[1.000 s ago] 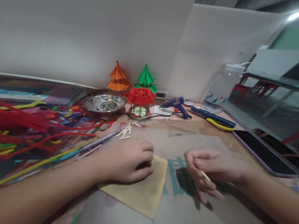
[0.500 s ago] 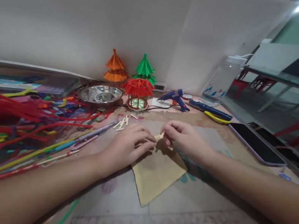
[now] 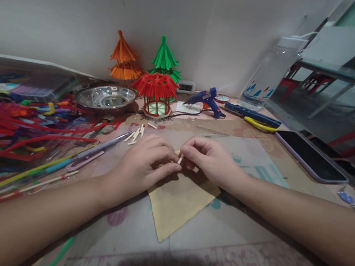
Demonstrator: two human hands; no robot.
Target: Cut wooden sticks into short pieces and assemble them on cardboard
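Note:
A small pale wooden stick (image 3: 180, 158) stands between my hands, over the upper part of a tan, square sheet (image 3: 178, 206) that looks like sandpaper. My right hand (image 3: 205, 158) pinches this stick between thumb and fingers. From the other side, my left hand (image 3: 148, 160) has its thumb and forefinger closed at the stick's lower end. Another pale bit shows under my right fingers, partly hidden. Several short cut sticks (image 3: 136, 135) lie loose just beyond my left hand.
Behind stand a red craft hut (image 3: 158, 88), an orange roofed model (image 3: 124, 62) and a green one (image 3: 166, 57). A glue gun (image 3: 206, 100), bottle (image 3: 264, 79), cutter (image 3: 252, 114) and phone (image 3: 310, 156) line the right. Pipe cleaners (image 3: 26, 134) and a metal dish (image 3: 106, 98) fill the left.
The view has shifted, so the scene sits further left and higher. My hands have drawn closer together, and the stick now meets my left fingertips.

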